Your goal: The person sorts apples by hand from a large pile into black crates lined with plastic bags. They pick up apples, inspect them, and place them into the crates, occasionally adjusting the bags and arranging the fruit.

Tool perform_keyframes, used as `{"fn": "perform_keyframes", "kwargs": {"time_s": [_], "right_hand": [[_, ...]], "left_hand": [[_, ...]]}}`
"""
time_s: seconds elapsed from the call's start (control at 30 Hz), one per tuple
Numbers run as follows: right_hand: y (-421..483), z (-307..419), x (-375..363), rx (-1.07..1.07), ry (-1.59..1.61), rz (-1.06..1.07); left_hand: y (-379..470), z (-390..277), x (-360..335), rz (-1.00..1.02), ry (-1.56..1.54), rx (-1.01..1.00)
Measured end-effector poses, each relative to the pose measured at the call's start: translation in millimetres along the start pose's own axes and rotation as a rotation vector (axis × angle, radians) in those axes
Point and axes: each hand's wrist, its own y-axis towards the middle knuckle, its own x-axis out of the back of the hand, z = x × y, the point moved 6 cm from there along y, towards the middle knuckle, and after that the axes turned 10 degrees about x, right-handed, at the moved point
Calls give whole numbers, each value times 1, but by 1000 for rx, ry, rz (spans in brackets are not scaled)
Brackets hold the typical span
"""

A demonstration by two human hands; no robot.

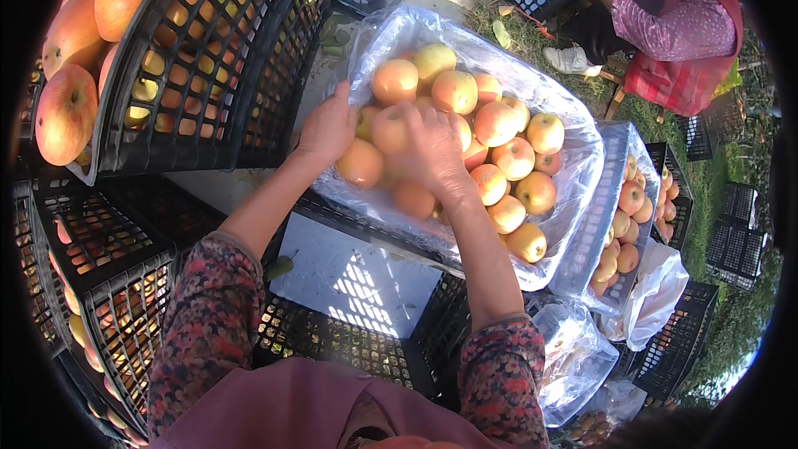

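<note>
Several red-and-yellow apples (512, 159) lie in a crate lined with clear plastic film (564, 100) in front of me. My right hand (430, 146) reaches into it, blurred, its fingers over an apple (393, 128) at the left of the pile; whether it grips that apple is unclear. At the crate's left edge is my left hand (327, 125), against the film beside the apples, fingers partly spread, with no apple seen in it. Another apple (360, 164) lies just below, between the two hands.
Tall black plastic crates of apples (181, 75) stand at the left. A black crate with a pale bottom sheet (355, 274) is below the lined crate. Further apple crates (623, 224) and plastic bags (570, 355) are at the right. A co-worker (679, 31) sits at the upper right.
</note>
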Motion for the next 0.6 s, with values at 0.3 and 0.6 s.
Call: {"fn": "perform_keyframes", "kwargs": {"time_s": [0.3, 0.6], "right_hand": [[-12, 16, -7, -37, -35, -164], [-101, -1, 44, -313, 137, -101]], "left_hand": [[1, -2, 0, -46, -29, -41], [6, 1, -6, -20, -27, -23]]}}
